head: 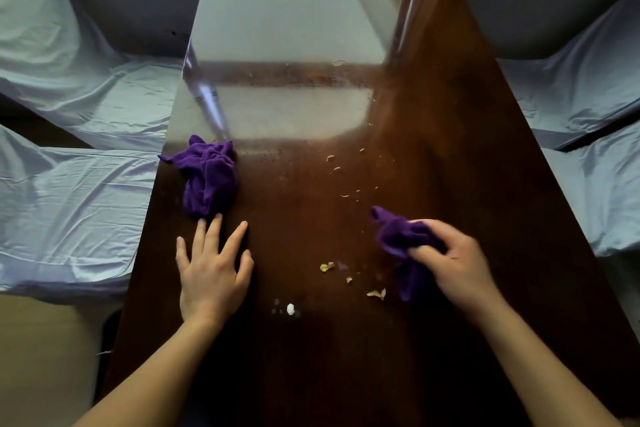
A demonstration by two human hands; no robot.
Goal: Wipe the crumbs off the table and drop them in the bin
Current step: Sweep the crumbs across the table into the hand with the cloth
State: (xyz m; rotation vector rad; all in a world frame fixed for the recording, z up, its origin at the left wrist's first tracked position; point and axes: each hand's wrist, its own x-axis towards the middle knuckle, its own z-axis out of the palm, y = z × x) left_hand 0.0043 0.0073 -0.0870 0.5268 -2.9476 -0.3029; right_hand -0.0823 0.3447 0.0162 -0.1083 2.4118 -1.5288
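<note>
A dark glossy wooden table (450, 114) fills the view. Crumbs (376, 294) lie scattered down its middle, with yellowish bits near the front and pale flakes (330, 158) farther back; a white scrap (290, 308) sits close to me. My right hand (453, 263) grips a crumpled purple cloth (398, 236) on the table, just right of the crumbs. My left hand (213, 267) lies flat with fingers spread, its fingertips touching the edge of a second purple cloth (209, 177) bunched up on the left side. No bin is in view.
Seats draped in pale blue sheets flank the table on the left (76, 204) and right (595, 184). The table's far half reflects bright light. A tan floor (41, 357) shows at the lower left.
</note>
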